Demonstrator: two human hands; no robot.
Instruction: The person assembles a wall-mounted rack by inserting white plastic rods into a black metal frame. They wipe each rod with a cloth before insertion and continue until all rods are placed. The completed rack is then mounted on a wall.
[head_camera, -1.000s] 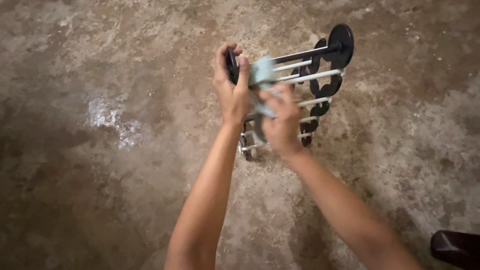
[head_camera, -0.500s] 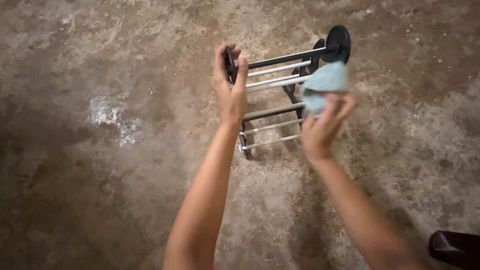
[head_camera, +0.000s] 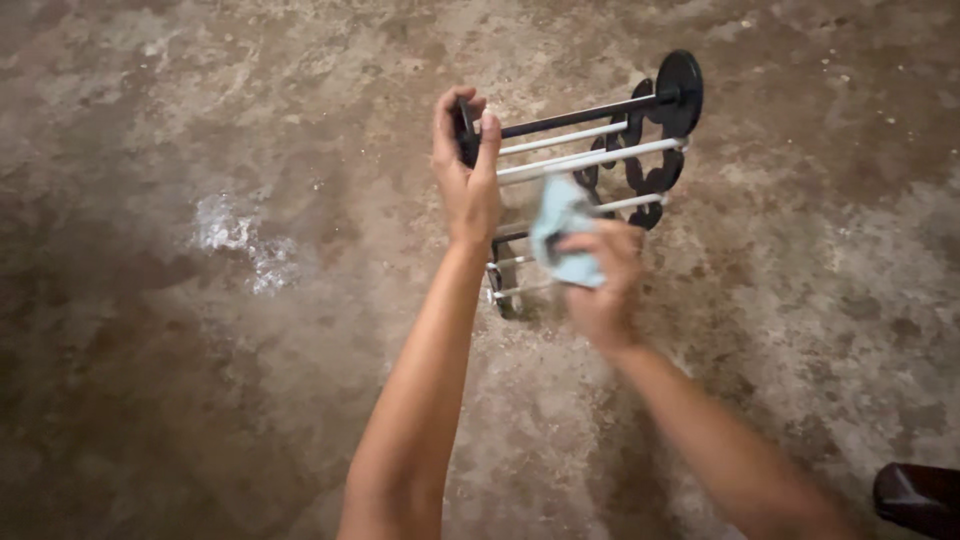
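Pressure matters: our left hand clamps the rack end steady while our right hand, closed on the blue cloth, should wipe each rod fully.

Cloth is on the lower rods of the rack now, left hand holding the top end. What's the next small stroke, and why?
Probably draw the light blue cloth along the rods toward the far black end piece. The right hand presses it against the lower rods near the held end, so the stretch beyond lies uncovered. The left hand grips the near end of the rack, steadying it above the concrete floor.
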